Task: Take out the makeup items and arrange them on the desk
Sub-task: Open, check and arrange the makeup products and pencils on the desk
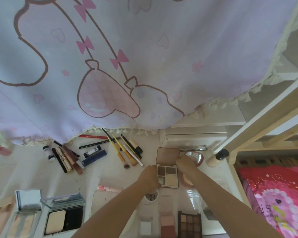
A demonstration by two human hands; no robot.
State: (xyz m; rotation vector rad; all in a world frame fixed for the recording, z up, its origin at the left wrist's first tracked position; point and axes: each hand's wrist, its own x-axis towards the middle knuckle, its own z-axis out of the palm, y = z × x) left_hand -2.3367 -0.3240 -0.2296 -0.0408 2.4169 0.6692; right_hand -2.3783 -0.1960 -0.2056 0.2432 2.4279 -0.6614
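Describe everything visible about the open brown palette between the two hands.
The brown palette lies open on the desk, its lid tilted back with a plain brownish inside. The base has four rectangular pans: two dark brown above, a whitish one and a pale cream one below. The left hand grips its left edge; the right hand holds the hinge corner.

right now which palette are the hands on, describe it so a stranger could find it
Start at the purple cartoon curtain hanging over the desk, then follow both forearms to where they meet. Between the left hand and right hand lies the open brown palette, the only one with four pans, lid up.
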